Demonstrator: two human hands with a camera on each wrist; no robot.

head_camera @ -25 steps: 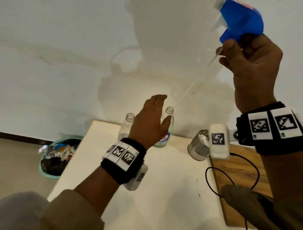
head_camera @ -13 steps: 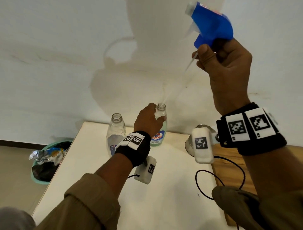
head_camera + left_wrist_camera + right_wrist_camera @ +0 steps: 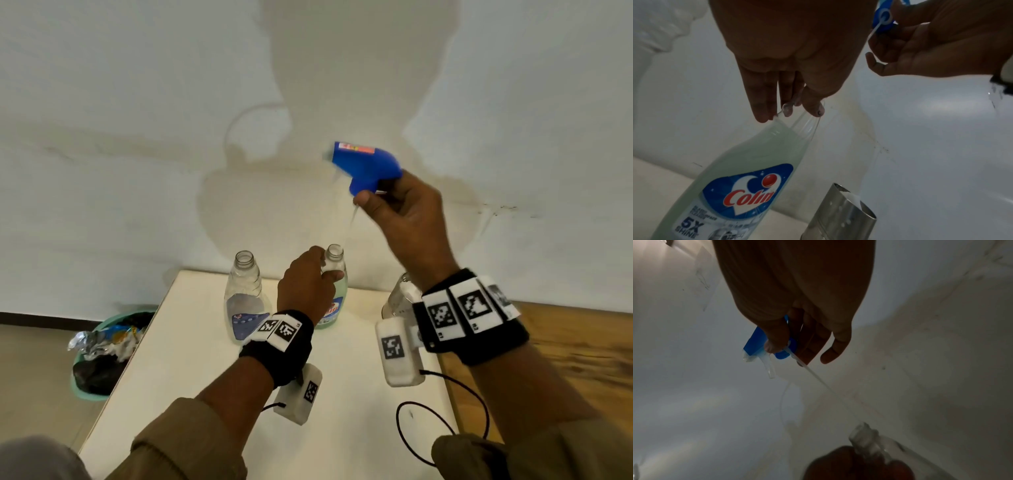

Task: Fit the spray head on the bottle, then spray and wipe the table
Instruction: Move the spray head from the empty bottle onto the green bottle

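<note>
A blue spray head (image 3: 366,168) with a thin clear dip tube (image 3: 818,378) hangs in the air above the bottle, held in my right hand (image 3: 404,209). The tube slants down to the open mouth of the Colin bottle (image 3: 334,253), which holds pale green liquid (image 3: 764,149) and stands at the table's far edge. My left hand (image 3: 308,284) grips this bottle by its neck, thumb on one side and fingers on the other (image 3: 760,104). In the right wrist view the tube tip meets the bottle mouth (image 3: 863,430); whether it is inside I cannot tell.
A second open clear bottle (image 3: 245,294) stands just left of the held one. A shiny metal cup (image 3: 840,216) sits to the right, near a wooden surface (image 3: 575,342). A green bin of rubbish (image 3: 99,359) is on the floor left of the white table (image 3: 205,377). The wall is close behind.
My right hand has brought the spray head down and leftward toward the bottle. My left hand went from hovering open to gripping the bottle's neck.
</note>
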